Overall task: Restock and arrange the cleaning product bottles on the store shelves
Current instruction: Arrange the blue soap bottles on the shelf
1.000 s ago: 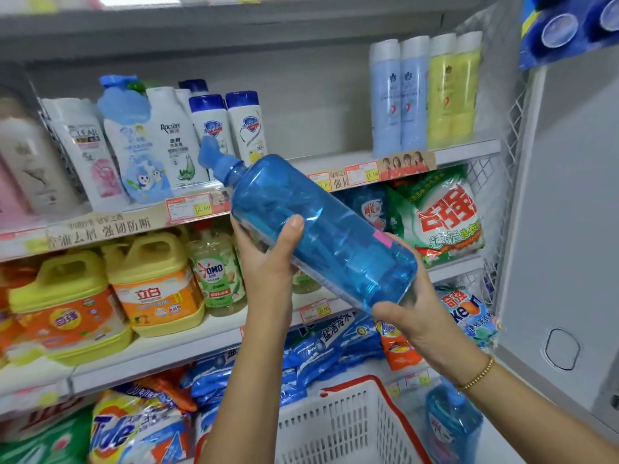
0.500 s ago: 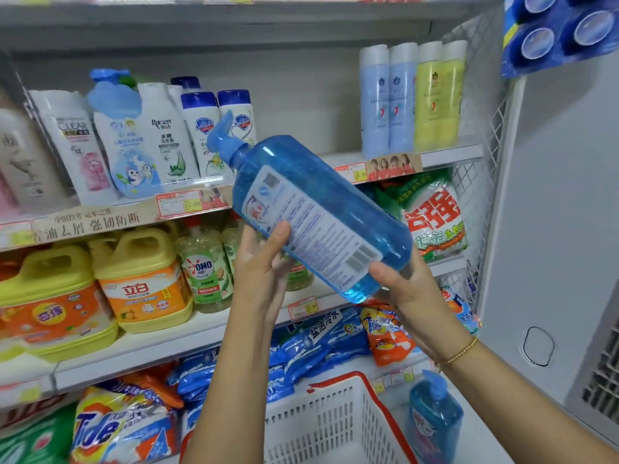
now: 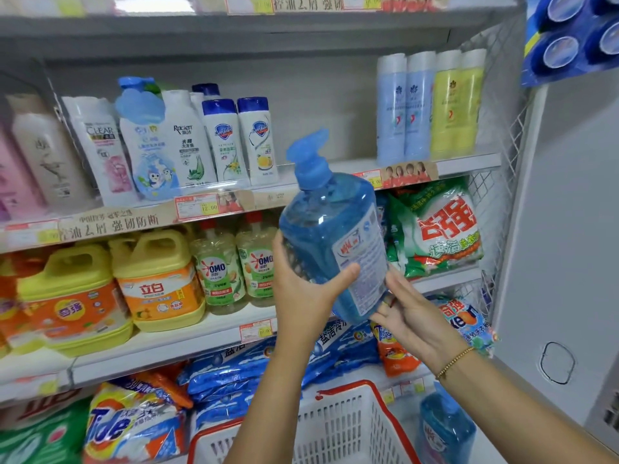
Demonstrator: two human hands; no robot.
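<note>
A large clear-blue pump bottle (image 3: 330, 229) is held almost upright in front of the middle shelf (image 3: 187, 343), pump head up, white label turned to the right. My left hand (image 3: 301, 296) grips its lower left side, thumb across the front. My right hand (image 3: 408, 313) supports the bottle's base from the right with straight fingers. A second blue pump bottle (image 3: 442, 426) stands low at the right, beside a white basket (image 3: 335, 426) with a red rim.
The middle shelf holds yellow detergent jugs (image 3: 157, 279), two OMO bottles (image 3: 234, 269) and green powder bags (image 3: 438, 229). Shampoo bottles (image 3: 234, 139) line the upper shelf. Blue bags (image 3: 268, 366) lie below. A grey cabinet (image 3: 569, 229) and wire mesh bound the right side.
The bottle swung from lying tilted with its pump to the upper left to nearly upright, and its label turned to the right. Both hands shifted down around its lower part.
</note>
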